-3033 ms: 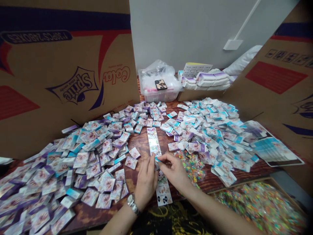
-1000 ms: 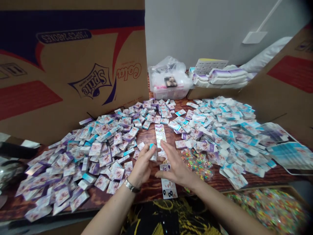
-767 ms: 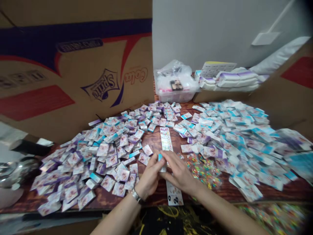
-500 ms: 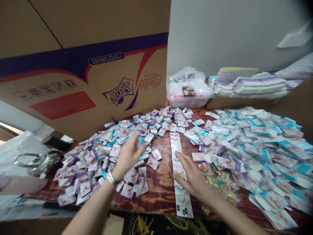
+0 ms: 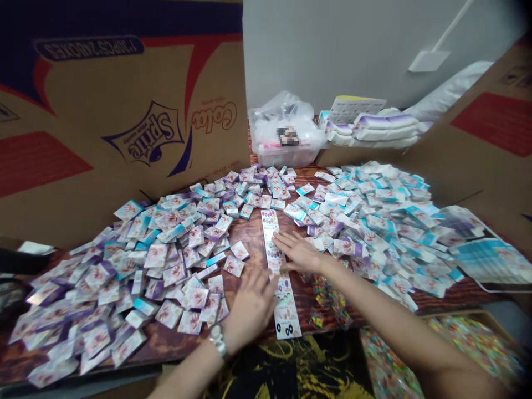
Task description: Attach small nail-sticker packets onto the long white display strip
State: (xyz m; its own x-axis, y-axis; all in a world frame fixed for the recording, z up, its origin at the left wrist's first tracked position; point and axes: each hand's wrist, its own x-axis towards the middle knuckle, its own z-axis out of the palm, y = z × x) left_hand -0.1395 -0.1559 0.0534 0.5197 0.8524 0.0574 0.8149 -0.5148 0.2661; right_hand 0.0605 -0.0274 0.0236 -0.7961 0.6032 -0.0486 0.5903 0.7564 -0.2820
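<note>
Left hand [image 5: 249, 307]: on my feed it lies spread flat, palm down on the table and gripping nothing, with its fingertips at the left edge of the strip.
Right hand [image 5: 297, 252]: also flat and empty. I see its fingers pointing left and pressing on the middle of the strip.
Long white paper strip printed with small coloured nail designs [image 5: 286, 318]: it lies flat on the bare lane between the two heaps, running from the near table edge away from me.
Silver wristwatch [image 5: 216, 339]: on the left wrist.
Left heap of small white, purple and teal packets [image 5: 158, 260]: it spreads out beside the left hand, and the nearest packets are just beside its thumb side.
Right heap of the same packets [image 5: 374, 221]: it is close behind the right hand.
Clear bag of multicoloured beads [image 5: 328, 293]: under the right forearm, just right of the strip.
Dark wooden table [image 5: 158, 341]: it carries all of this.
Printed brown cardboard boxes [image 5: 124, 127]: I see them standing along the left and right sides.
Clear plastic tub [image 5: 286, 138]: at the far end, against the wall.
</note>
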